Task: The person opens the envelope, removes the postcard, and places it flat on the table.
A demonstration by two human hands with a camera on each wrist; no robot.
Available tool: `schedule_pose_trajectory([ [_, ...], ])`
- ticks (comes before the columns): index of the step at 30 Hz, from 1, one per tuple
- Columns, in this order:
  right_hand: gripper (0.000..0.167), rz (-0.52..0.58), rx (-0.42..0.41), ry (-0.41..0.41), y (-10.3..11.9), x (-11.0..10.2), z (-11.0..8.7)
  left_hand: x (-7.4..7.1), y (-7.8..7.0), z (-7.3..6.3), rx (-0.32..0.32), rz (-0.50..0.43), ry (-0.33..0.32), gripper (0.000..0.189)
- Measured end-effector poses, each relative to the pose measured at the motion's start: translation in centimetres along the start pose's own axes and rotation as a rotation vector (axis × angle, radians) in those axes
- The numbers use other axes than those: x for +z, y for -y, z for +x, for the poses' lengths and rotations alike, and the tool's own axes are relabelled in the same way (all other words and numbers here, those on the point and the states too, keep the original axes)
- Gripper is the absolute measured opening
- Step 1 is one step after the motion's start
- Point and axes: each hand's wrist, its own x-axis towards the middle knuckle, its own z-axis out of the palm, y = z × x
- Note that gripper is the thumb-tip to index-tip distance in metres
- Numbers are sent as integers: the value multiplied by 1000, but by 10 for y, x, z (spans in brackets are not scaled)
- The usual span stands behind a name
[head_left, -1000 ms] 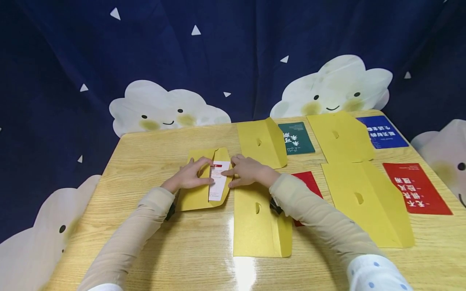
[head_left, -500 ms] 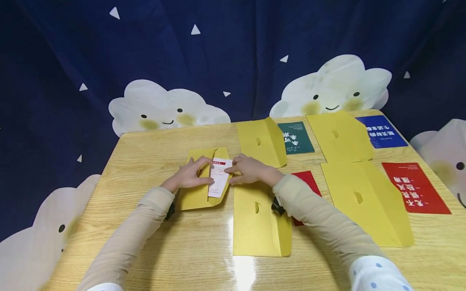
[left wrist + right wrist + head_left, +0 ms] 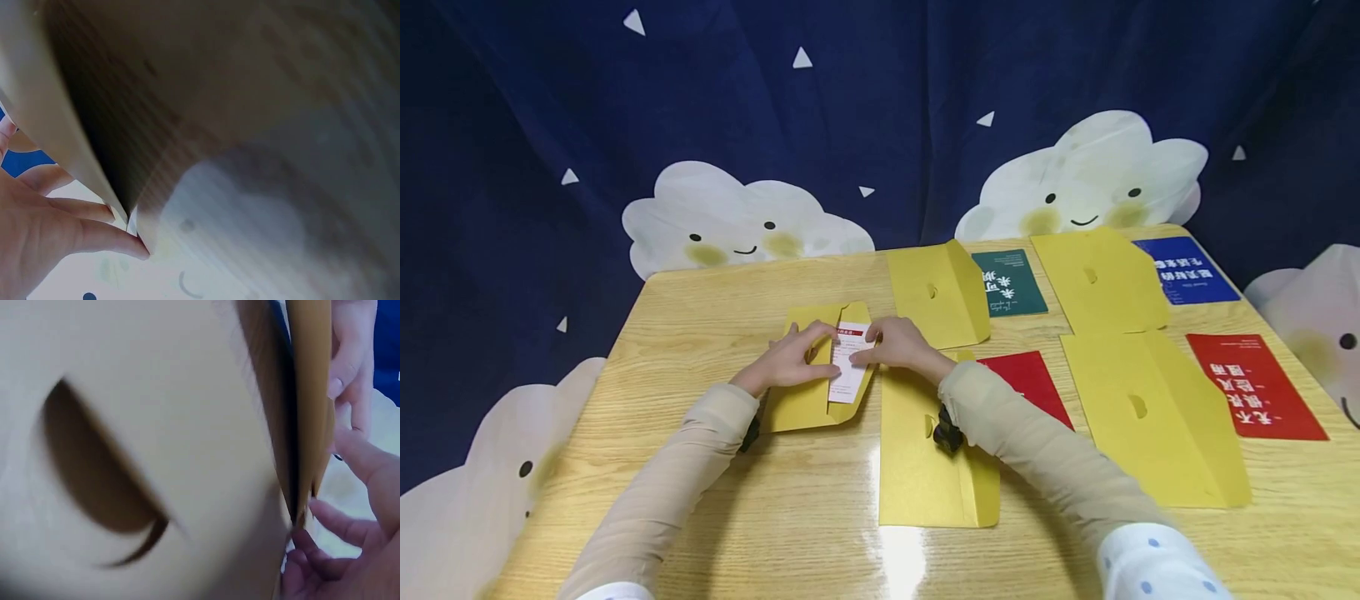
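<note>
A small yellow envelope (image 3: 801, 408) lies left of the table's middle, its flap spread to the right. Out of its mouth shows a white printed card (image 3: 847, 387) with a red band. My left hand (image 3: 782, 360) holds the envelope, thumb and index fingertip at the edge of its mouth. On the card's right part, my right hand (image 3: 901, 343) grips with thumb and fingers. In the left wrist view the left hand (image 3: 44, 225) touches the paper edge with its fingertips. The right wrist view has the right hand (image 3: 369, 544) at an envelope edge; its exact hold is partly hidden.
Under my right forearm lies a yellow envelope (image 3: 917, 492) over a red card (image 3: 1033, 383). Behind it are another yellow envelope (image 3: 925, 308) and a green card (image 3: 1018, 283). Two larger envelopes (image 3: 1120, 287), a blue card (image 3: 1198, 271) and a red card (image 3: 1262, 392) lie right.
The white card first came out rightward, then shifted back left toward the envelope. My right hand has shifted slightly left, its wrist lower over the near envelope. The left hand has stayed put.
</note>
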Motion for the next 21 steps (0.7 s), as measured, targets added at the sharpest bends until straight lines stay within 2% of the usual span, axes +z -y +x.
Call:
schedule_pose_trajectory([
  [3, 47, 6, 72, -35, 5, 4, 1, 0, 1, 0, 14, 0, -6, 52],
  [10, 57, -52, 166, -71, 8, 11, 4, 0, 1, 0, 25, 5, -15, 50],
  [16, 55, -22, 198, -87, 7, 13, 5, 0, 0, 1, 6, 0, -8, 48],
  [21, 49, 47, 186, -87, 5, 12, 4, 1, 1, 1, -25, 6, 6, 48],
])
